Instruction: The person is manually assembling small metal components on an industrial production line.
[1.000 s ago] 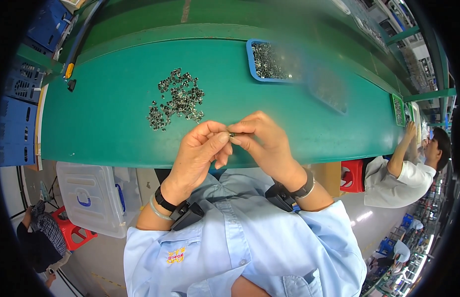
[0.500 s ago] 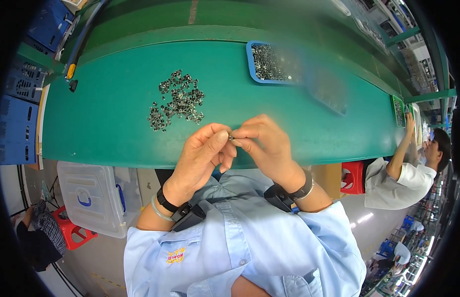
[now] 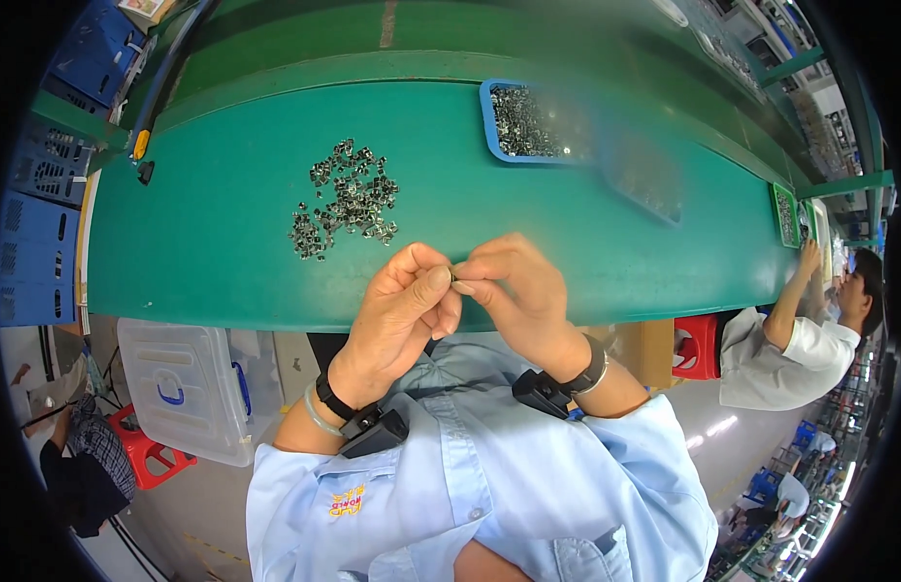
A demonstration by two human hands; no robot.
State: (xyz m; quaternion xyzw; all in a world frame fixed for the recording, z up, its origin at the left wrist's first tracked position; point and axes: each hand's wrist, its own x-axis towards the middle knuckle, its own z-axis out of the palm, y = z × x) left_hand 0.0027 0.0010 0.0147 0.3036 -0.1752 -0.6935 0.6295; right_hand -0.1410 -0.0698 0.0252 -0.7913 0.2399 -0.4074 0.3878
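Just above the near edge of the green table [image 3: 218,262], my two hands meet fingertip to fingertip. My left hand [image 3: 404,303] pinches a small metal part [image 3: 452,275] between thumb and index finger. From the other side my right hand [image 3: 516,291] pinches the same piece. Most of it is hidden by the fingertips, so its exact shape cannot be told. Beyond my left hand lies a loose heap of small shiny metal parts [image 3: 358,199]. A blue tray [image 3: 489,121] filled with similar small pieces stands farther back on the right.
A blurred patch covers part of the tray's right side. A yellow-handled tool [image 3: 141,145] rests at the far left corner. Below the table's left side is a clear plastic box [image 3: 179,388]. At right, a person [image 3: 790,335] works beside a green tray [image 3: 786,215].
My fingers have closed in more around the small part, which shows less now. The person at right has moved a hand near the green tray. The view has shifted slightly.
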